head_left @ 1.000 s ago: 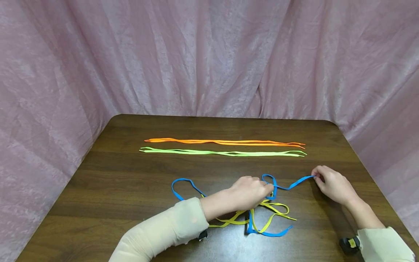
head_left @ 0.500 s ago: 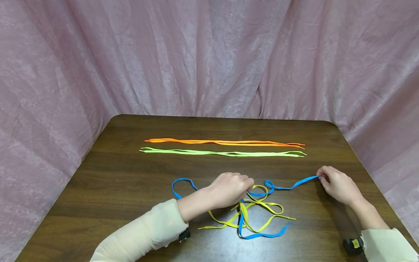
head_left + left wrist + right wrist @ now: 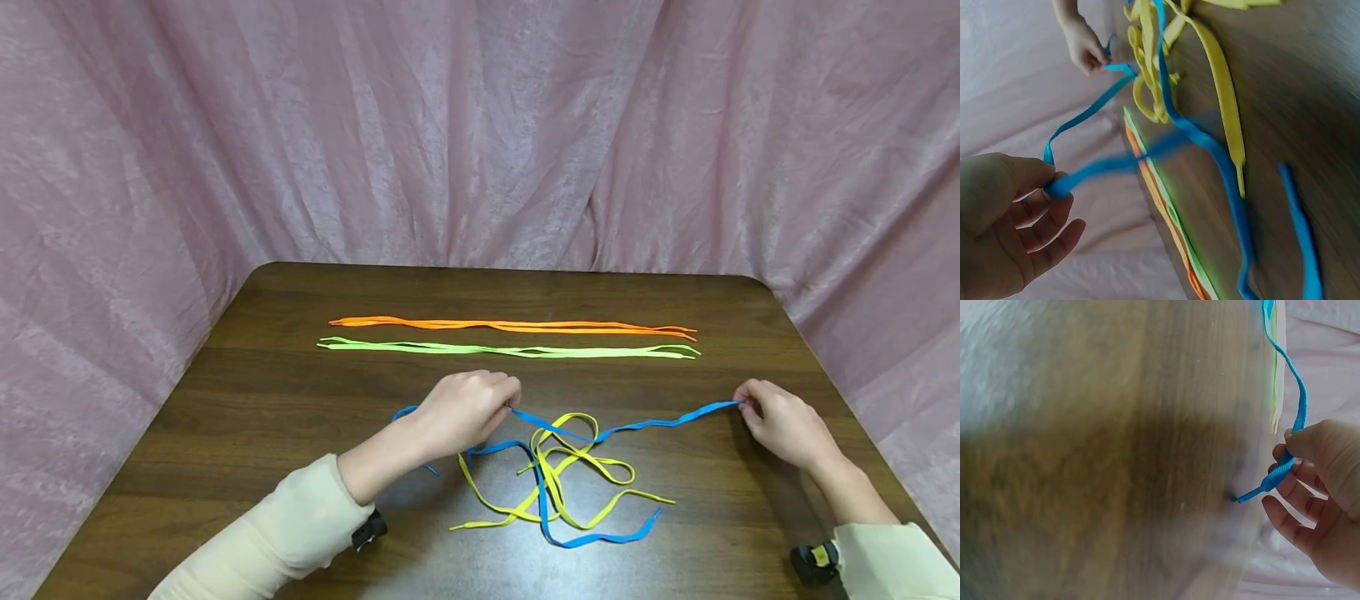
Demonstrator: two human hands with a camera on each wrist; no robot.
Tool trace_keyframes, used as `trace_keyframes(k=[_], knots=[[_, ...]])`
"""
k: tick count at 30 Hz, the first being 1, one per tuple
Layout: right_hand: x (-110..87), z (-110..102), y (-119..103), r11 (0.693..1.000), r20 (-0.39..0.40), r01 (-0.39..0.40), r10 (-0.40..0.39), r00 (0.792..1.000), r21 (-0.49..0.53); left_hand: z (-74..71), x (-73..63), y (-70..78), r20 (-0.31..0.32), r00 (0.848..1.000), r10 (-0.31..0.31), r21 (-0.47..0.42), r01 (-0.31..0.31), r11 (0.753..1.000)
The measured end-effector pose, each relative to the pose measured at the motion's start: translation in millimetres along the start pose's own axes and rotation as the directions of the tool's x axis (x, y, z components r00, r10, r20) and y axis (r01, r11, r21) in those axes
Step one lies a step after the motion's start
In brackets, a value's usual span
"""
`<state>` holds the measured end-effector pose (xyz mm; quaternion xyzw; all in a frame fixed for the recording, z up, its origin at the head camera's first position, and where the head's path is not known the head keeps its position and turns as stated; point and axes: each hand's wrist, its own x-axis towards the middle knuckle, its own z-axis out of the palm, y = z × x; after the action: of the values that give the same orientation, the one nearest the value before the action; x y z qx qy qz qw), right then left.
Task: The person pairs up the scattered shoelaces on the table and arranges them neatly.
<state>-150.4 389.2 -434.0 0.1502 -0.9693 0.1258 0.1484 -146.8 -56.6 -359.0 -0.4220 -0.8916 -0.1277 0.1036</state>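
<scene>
A blue shoelace (image 3: pixel 660 422) runs between the two hands above the table. My left hand (image 3: pixel 468 408) pinches it between thumb and forefinger; the left wrist view shows the pinched blue lace (image 3: pixel 1094 170) with a blurred length hanging from it. My right hand (image 3: pixel 783 425) grips the lace near one end, and its tip (image 3: pixel 1250 495) sticks out past the fingers in the right wrist view. Yellow shoelaces (image 3: pixel 551 475) lie in loose loops on the table between the hands. More blue lace (image 3: pixel 592 542) lies across them, and a bit shows behind the left wrist.
Behind the hands, orange laces (image 3: pixel 510 326) and light green laces (image 3: pixel 510 351) lie straight, side by side, on the brown wooden table (image 3: pixel 247 400). A pink curtain (image 3: pixel 480 133) hangs beyond the table's back edge.
My left hand has moved left, drawing the blue lace with it, so its small loop near the middle has straightened. The right hand has shifted slightly right, still pinching the lace.
</scene>
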Motion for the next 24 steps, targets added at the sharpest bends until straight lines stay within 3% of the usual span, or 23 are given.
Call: trace_keyframes(k=[8, 13, 19, 24], knots=[[0.2, -0.5, 0.9, 1.0, 0.008, -0.006, 0.006, 1.0, -0.003, -6.9, -26.5, -29.5, 0.001, 0.994, -0.106, -0.02, 0.106, 0.994], [2.1, -0.5, -1.7, 1.0, -0.003, 0.004, -0.004, 1.0, -0.003, -10.4, -42.0, -52.7, 0.038, 0.988, -0.148, -0.042, 0.15, 0.988], [5.0, -0.1, -5.5, 1.0, -0.007, 0.019, -0.019, 1.0, -0.005, -12.2, -59.2, -82.7, 0.088, 0.971, -0.22, -0.057, 0.226, 0.973], [6.6, 0.1, -7.7, 1.0, 0.007, 0.018, -0.018, 1.0, 0.005, -14.3, -72.3, -102.0, 0.081, 0.958, -0.276, -0.05, 0.28, 0.959]])
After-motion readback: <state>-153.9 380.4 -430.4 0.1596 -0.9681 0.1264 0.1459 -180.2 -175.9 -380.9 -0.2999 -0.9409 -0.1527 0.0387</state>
